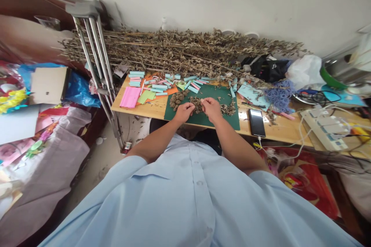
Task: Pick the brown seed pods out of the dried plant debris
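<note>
Head camera: your left hand (184, 113) and right hand (211, 109) face each other, the fingers of each drawn together; whether they pinch anything, you cannot tell. Dried leaves (197, 105) lie between them on a green mat (231, 120). Brown clumps (175, 101) sit just beyond your left hand. Right of your right hand, a phone (256, 122) rests on the worktop (158, 112); well beyond both hands stretch dried stalks (174, 50).

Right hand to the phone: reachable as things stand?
Likely yes: the phone lies uncovered on the table, outward of the right hand; only a cable plugged into its near end needs minding.
</note>
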Demonstrator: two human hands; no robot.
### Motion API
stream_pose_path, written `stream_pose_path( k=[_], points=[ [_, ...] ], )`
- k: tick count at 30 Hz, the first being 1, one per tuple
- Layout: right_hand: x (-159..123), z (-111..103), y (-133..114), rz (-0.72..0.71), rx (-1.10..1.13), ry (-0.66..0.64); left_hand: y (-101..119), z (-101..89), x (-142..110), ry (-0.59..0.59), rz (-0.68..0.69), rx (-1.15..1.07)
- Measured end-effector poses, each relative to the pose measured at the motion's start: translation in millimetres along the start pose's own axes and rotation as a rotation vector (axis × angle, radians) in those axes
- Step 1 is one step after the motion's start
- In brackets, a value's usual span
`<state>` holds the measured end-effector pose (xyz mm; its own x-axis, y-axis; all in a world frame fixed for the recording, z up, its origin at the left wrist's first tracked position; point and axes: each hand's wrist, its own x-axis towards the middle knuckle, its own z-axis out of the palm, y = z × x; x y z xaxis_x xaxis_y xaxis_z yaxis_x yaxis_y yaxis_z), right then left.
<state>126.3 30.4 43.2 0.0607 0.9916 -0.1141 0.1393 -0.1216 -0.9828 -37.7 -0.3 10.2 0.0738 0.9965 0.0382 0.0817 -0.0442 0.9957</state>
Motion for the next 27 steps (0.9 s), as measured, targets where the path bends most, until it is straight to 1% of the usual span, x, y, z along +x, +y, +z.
stream_pose_path(
  k=[4, 7, 12, 14, 17, 19, 23, 27],
  points=[
    [-0.3, 0.4, 5.9, -0.061, -0.067, 0.006, -3.1, 0.4, 0.6, 0.007, 0.014, -0.033],
    [-1.7, 1.2, 8.4, -0.058, -0.053, 0.013, -5.5, 0.8, 1.1, 0.022, 0.02, -0.037],
    [-5.8, 1.6, 2.6, -0.065, -0.065, 0.027, -4.4, 1.3, 0.7, 0.026, 0.031, -0.048],
    [-8.6, 3.0, -2.8, -0.015, 0.008, 0.014, -2.3, 1.0, 0.3, 0.018, 0.038, -0.06],
    [-13.2, 7.0, -11.0, 0.121, 0.133, -0.079, 0.7, 0.0, -0.2, -0.014, 0.045, -0.04],
    [-15.7, 10.0, -14.8, 0.18, 0.161, -0.125, 1.7, -0.8, -0.4, -0.038, 0.05, -0.015],
    [-18.4, 14.2, -17.0, 0.195, 0.188, -0.115, 1.2, -1.2, 0.0, -0.074, 0.045, 0.007],
    [-18.4, 14.9, -15.2, 0.192, 0.209, -0.096, 0.9, -0.8, 0.2, -0.081, 0.04, 0.003]
  ],
)
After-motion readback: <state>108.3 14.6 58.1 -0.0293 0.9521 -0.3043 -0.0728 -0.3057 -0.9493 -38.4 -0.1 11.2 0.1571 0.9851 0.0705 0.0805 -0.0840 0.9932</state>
